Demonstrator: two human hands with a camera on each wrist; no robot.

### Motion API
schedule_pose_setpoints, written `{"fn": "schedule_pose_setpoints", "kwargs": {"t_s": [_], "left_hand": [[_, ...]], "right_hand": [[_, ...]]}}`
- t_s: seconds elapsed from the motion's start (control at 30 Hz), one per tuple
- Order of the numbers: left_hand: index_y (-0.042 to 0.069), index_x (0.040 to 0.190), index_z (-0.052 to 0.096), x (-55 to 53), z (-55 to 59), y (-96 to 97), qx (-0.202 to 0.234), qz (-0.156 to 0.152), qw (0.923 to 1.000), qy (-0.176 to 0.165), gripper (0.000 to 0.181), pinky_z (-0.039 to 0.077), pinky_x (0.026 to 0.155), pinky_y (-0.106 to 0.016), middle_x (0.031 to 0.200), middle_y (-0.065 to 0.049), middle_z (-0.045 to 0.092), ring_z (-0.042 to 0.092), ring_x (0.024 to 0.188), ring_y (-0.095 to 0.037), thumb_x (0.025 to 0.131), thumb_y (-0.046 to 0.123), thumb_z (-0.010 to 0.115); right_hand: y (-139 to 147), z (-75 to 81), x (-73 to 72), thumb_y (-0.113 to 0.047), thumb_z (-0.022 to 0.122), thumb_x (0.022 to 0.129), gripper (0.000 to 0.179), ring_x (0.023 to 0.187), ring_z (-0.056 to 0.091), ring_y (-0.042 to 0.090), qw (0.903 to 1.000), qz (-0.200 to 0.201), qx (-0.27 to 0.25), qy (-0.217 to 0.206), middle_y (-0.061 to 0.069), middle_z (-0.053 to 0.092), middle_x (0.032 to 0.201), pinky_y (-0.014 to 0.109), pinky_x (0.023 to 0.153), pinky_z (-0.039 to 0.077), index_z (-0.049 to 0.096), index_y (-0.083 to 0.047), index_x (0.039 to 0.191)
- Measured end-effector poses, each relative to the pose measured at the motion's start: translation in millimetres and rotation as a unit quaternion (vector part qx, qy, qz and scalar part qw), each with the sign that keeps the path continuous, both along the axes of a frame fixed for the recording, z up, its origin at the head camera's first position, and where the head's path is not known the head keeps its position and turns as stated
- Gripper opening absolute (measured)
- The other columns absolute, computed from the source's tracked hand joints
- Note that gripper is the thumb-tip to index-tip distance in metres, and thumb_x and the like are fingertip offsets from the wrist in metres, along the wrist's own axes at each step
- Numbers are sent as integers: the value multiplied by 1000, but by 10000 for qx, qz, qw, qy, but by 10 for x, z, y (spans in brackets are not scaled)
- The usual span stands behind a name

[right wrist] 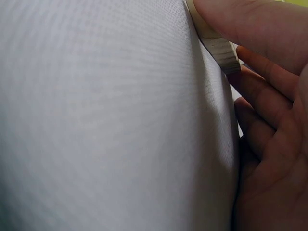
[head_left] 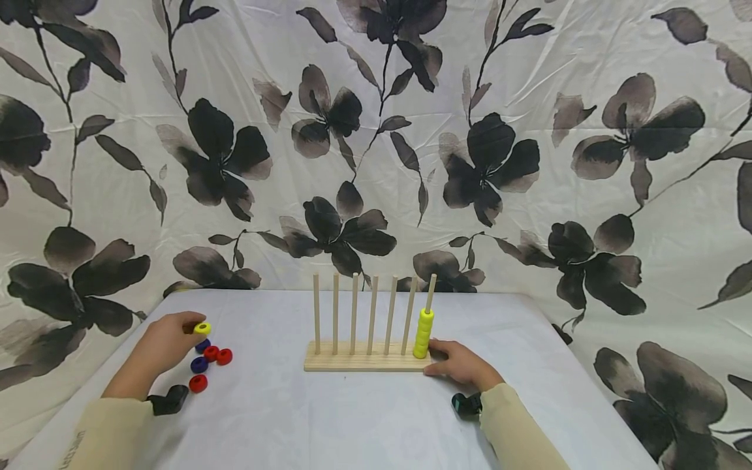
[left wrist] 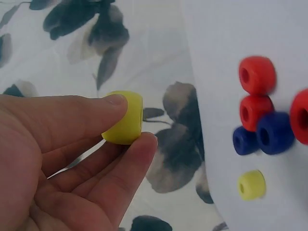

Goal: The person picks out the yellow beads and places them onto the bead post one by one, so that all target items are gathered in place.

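Note:
My left hand (head_left: 161, 346) pinches a yellow bead (left wrist: 124, 126) between thumb and fingertips, held up off the table at the left. Near it lie red beads (head_left: 224, 356), blue beads (head_left: 198, 365) and one more yellow bead (left wrist: 252, 185), which the head view does not plainly show. My right hand (head_left: 464, 364) grips the right end of a wooden base (head_left: 364, 365), thumb on the front side and fingers behind. Several upright pegs (head_left: 373, 313) stand in that base. A stack of yellow beads (head_left: 423, 336) sits on the rightmost peg; the other pegs are bare.
A white cloth covers the table (head_left: 264, 418). Behind it hangs a white curtain (head_left: 411, 215) with dark flowers, close to the table's back edge. A dark wrist camera (head_left: 170, 399) is on the left wrist, and another camera (head_left: 467, 405) is on the right.

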State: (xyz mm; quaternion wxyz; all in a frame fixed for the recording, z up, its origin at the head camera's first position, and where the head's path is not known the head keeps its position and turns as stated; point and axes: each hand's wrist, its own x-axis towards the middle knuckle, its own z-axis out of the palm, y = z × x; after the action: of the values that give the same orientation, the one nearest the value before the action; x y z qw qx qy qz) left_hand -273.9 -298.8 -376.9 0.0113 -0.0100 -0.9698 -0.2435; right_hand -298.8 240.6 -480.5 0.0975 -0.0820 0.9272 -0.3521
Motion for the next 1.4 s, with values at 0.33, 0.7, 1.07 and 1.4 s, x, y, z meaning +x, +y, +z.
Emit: {"fn": "schedule_pose_setpoints", "kwargs": {"t_s": [0.33,0.7,1.07,1.4], "left_hand": [[-8,131,52,3,72,180,175,-220,9994,214,45,56,86,-50,120,-32,58,61,100,-41,91,10,65],[-3,133,53,38,243,399,391,-349,9982,303,46,55,88,-51,127,-31,55,55,114,-47,94,19,62],[0,136,53,-18,417,618,717,-645,9947,362,47,51,94,-54,129,-27,56,57,116,-43,95,23,61],[1,135,55,-55,538,859,925,-840,9907,543,44,51,95,-52,130,-23,58,59,116,-38,95,18,62]], "right_hand": [[-12,-14,5,-42,79,76,76,141,36,36,10000,-36,17,-33,9,47,149,61,113,27,51,-16,142],[-32,7,14,-42,78,77,77,142,36,36,10000,-52,43,-63,8,46,149,61,113,27,49,-16,143],[-33,25,17,-42,78,77,77,142,35,36,9999,-62,7,-111,8,45,150,60,114,26,49,-16,143],[0,14,5,-41,79,76,76,142,35,36,10000,-29,70,34,9,46,149,59,114,27,51,-16,142]]}}
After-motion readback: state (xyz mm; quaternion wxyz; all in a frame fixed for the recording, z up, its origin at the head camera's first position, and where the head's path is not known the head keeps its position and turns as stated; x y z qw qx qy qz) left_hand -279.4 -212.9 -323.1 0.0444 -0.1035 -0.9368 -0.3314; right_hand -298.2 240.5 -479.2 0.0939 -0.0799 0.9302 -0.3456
